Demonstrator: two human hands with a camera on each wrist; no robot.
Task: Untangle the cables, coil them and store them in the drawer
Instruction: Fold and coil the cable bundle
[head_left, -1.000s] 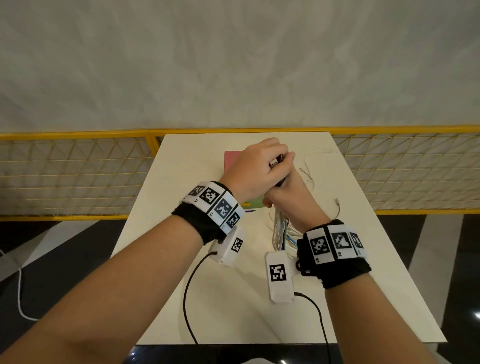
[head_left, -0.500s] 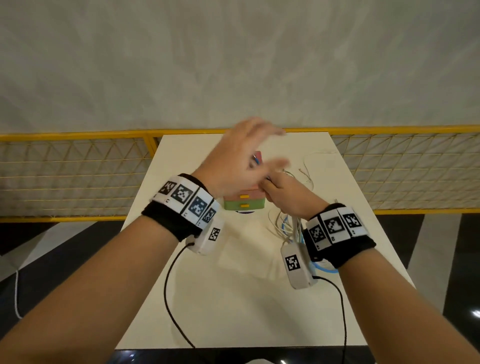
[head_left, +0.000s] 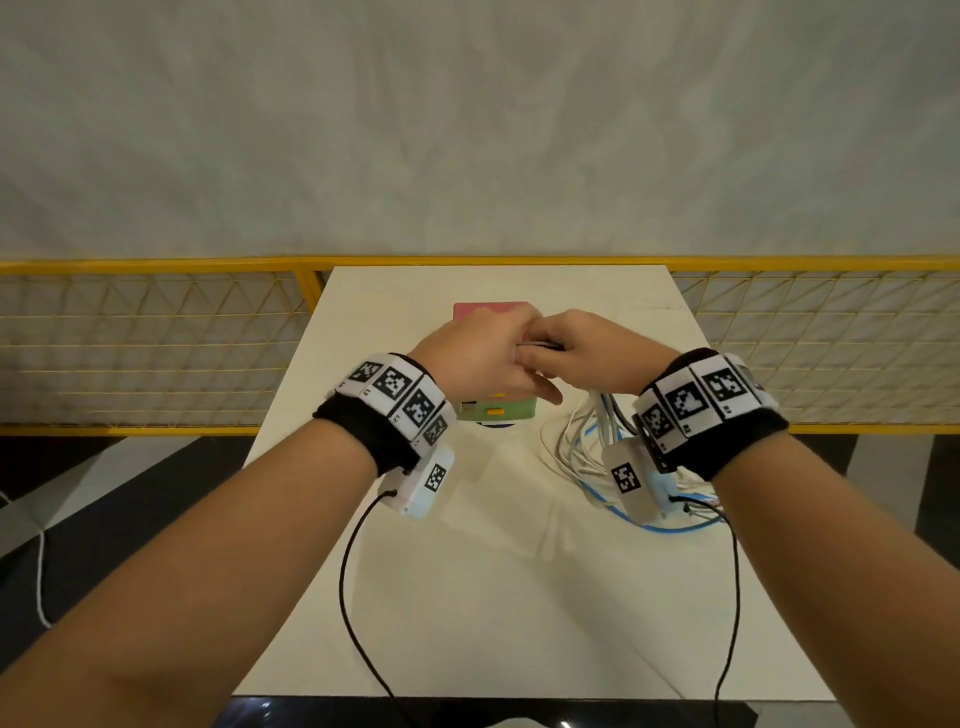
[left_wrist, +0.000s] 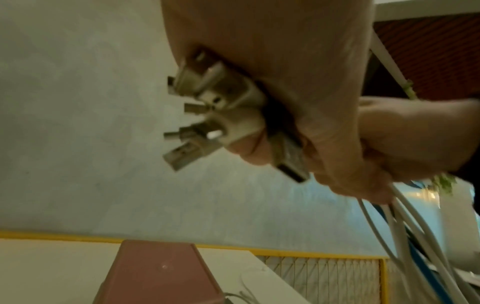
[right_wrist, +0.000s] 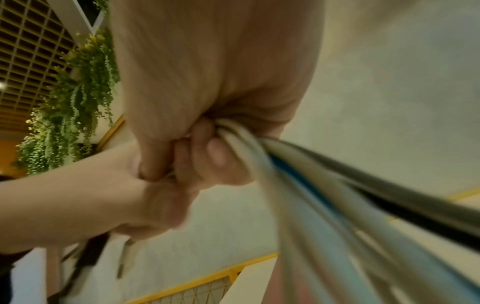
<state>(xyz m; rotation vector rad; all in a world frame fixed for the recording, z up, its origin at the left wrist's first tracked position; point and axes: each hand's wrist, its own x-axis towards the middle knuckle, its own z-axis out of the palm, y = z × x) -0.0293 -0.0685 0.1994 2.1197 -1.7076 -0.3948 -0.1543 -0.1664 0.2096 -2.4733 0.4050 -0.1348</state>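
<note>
Both your hands meet above drawer unit (head_left: 493, 410), far side of table (head_left: 467, 571). Left hand (head_left: 483, 353) clenched round plug ends (left_wrist: 205, 115); right hand (head_left: 587, 353) fisted on cables (head_left: 582, 447) just beside it. Cables hang down from right fist, toward you, looping on table. Right hand nearer slack, so coil from there.

Half a second ago the left hand (head_left: 485, 353) was lifted and spread open in a blur above the small drawer unit (head_left: 493, 410); now it has come back down and closed round the bundle of cable plugs (left_wrist: 207, 111), pressed against the right hand (head_left: 587, 353). The right hand has shifted toward the right edge of the surface (head_left: 467, 597), and the cables (head_left: 582, 447) hang further out on that side.
</note>
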